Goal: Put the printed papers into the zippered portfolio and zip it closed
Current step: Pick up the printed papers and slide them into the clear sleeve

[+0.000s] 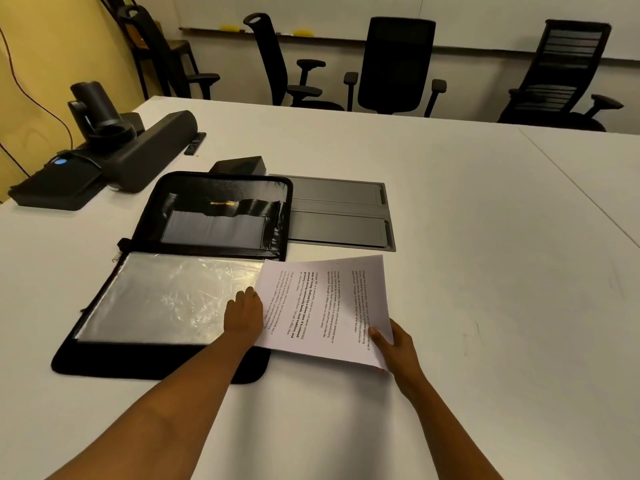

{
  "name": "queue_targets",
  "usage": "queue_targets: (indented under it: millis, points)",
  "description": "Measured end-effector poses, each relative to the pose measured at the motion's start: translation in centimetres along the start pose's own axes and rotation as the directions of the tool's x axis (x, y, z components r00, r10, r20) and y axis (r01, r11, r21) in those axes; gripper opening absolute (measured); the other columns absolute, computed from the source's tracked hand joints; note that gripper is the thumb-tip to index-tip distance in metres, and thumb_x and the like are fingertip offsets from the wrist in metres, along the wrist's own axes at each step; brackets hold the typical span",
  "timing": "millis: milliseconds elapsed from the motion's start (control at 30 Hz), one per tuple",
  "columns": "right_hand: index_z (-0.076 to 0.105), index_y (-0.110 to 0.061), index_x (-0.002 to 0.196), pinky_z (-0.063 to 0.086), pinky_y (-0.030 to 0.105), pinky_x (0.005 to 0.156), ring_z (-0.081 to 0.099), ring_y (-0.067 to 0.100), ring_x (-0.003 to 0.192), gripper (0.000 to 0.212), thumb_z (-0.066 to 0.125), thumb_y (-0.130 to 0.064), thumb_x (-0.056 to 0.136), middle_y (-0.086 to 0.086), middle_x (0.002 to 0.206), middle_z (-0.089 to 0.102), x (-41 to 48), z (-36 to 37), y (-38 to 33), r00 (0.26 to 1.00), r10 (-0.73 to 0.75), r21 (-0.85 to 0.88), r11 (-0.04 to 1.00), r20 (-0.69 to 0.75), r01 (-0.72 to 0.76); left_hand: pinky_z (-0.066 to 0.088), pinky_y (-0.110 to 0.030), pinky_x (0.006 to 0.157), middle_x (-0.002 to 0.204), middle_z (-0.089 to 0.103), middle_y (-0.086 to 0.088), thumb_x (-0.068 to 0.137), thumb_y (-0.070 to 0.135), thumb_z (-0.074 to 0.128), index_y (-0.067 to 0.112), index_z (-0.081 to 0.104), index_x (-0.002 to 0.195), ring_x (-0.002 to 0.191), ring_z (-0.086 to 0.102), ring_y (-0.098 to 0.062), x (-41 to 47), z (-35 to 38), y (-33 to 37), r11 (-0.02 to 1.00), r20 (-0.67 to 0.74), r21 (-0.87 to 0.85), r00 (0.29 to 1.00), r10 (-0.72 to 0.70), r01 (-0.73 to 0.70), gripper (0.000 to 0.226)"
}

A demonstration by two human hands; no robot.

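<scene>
A black zippered portfolio (149, 358) lies open on the white table, its silvery inner panel (166, 299) facing up and a pocketed flap (214, 216) beyond it. The printed papers (329, 306), white with lines of text, sit at the portfolio's right edge, slightly lifted off the table. My left hand (242, 317) rests on the papers' left edge, over the silvery panel's right side. My right hand (394, 348) pinches the papers' near right corner, thumb on top.
A grey recessed cable hatch (339, 213) is set in the table (450, 341) just beyond the papers. A black conference camera and speaker bar (138, 154) stand at the far left, a small black box (239, 164) behind the portfolio. Black office chairs (394, 67) line the far edge.
</scene>
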State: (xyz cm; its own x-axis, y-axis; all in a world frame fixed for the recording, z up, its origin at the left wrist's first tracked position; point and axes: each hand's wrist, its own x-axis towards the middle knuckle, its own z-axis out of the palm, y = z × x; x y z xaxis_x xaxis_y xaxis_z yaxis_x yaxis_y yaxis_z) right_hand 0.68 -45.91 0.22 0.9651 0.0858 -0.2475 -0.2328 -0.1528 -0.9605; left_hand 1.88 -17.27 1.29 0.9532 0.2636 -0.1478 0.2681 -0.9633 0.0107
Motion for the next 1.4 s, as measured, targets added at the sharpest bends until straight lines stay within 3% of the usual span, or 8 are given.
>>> queue_targets:
  millis: [100, 267, 433, 667, 800, 1000, 1167, 1400]
  points:
    - [0.05, -0.022, 0.123, 0.056, 0.019, 0.069, 0.066, 0.014, 0.092, 0.033, 0.057, -0.024, 0.09, -0.002, 0.111, 0.064, 0.5, -0.4, 0.2, 1.0, 0.012, -0.008, 1.0, 0.023, -0.012, 0.036, -0.035, 0.103, 0.144, 0.034, -0.011, 0.093, 0.005, 0.04, 0.002, 0.032, 0.137, 0.125, 0.041, -0.024, 1.6, -0.1, -0.1, 1.0, 0.006, -0.02, 1.0, 0.006, -0.006, 0.045]
    - [0.05, -0.02, 0.126, 0.056, 0.026, 0.077, 0.067, 0.019, 0.094, 0.036, 0.057, -0.022, 0.091, -0.001, 0.11, 0.065, 1.4, -0.6, 0.6, 0.998, 0.038, -0.002, 0.999, 0.049, -0.038, 0.032, -0.038, 0.108, 0.149, 0.029, -0.012, 0.092, 0.005, 0.042, 0.001, 0.028, 0.139, 0.131, 0.036, -0.026, 4.0, -0.5, 0.1, 0.998, 0.005, -0.067, 1.0, -0.003, 0.004, 0.05]
    - [0.052, -0.023, 0.123, 0.056, 0.018, 0.057, 0.069, 0.017, 0.084, 0.033, 0.056, -0.025, 0.091, -0.001, 0.107, 0.068, 1.9, -0.6, 0.8, 0.995, 0.068, -0.029, 0.997, 0.073, -0.066, 0.024, -0.042, 0.115, 0.155, 0.018, -0.013, 0.091, 0.012, 0.049, 0.002, 0.016, 0.145, 0.141, 0.023, -0.027, 5.7, -0.3, 0.4, 0.989, 0.009, -0.144, 1.0, -0.018, 0.019, 0.064]
    - [0.055, -0.028, 0.118, 0.051, 0.025, 0.041, 0.069, 0.014, 0.071, 0.029, 0.059, -0.03, 0.09, 0.0, 0.096, 0.071, 2.8, -0.3, 0.7, 0.994, 0.098, -0.053, 0.994, 0.057, -0.095, 0.014, -0.041, 0.12, 0.159, 0.008, -0.01, 0.093, 0.019, 0.05, 0.006, 0.005, 0.148, 0.146, 0.011, -0.027, 5.5, 0.3, 1.2, 0.973, -0.052, -0.233, 0.999, -0.01, -0.003, 0.072]
    - [0.048, -0.018, 0.129, 0.054, 0.02, 0.069, 0.065, 0.017, 0.096, 0.043, 0.059, -0.029, 0.089, 0.004, 0.12, 0.064, 3.5, 0.5, 0.2, 0.996, 0.078, -0.074, 0.994, 0.035, -0.076, 0.006, -0.04, 0.121, 0.159, -0.001, -0.012, 0.097, 0.013, 0.041, 0.004, -0.002, 0.148, 0.147, 0.0, -0.027, 3.5, 1.6, 1.2, 0.967, -0.052, -0.255, 0.999, 0.001, -0.014, 0.067]
    - [0.038, -0.016, 0.135, 0.048, 0.035, 0.094, 0.054, 0.025, 0.116, 0.056, 0.063, -0.03, 0.087, 0.007, 0.134, 0.052, 3.5, 1.0, -0.3, 0.994, 0.082, -0.103, 0.991, -0.073, -0.09, 0.001, -0.038, 0.121, 0.159, -0.004, -0.01, 0.095, 0.002, 0.037, 0.008, -0.001, 0.148, 0.148, -0.003, -0.024, -0.1, 2.9, 1.0, 0.954, -0.094, -0.298, 0.996, -0.001, -0.027, 0.065]
    - [0.036, -0.019, 0.137, 0.045, 0.031, 0.091, 0.052, 0.021, 0.112, 0.053, 0.059, -0.026, 0.09, 0.011, 0.137, 0.05, 2.2, 1.1, -0.2, 0.986, 0.075, -0.051, 0.995, -0.15, -0.084, 0.001, -0.035, 0.122, 0.159, 0.003, -0.01, 0.088, -0.015, 0.032, 0.008, 0.003, 0.148, 0.148, 0.002, -0.022, -4.3, 4.2, 0.5, 0.866, -0.206, -0.499, 0.975, -0.078, -0.036, 0.07]
    - [0.034, -0.015, 0.142, 0.038, 0.041, 0.106, 0.045, 0.029, 0.128, 0.051, 0.052, -0.016, 0.094, 0.013, 0.141, 0.046, -0.1, 2.0, 0.0, 0.984, 0.04, -0.084, 0.995, -0.176, -0.056, -0.002, -0.036, 0.121, 0.158, -0.009, -0.009, 0.083, -0.025, 0.031, 0.012, -0.002, 0.148, 0.147, -0.006, -0.022, -7.1, 4.6, 1.0, 0.779, -0.139, -0.626, 0.979, -0.149, 0.029, 0.082]
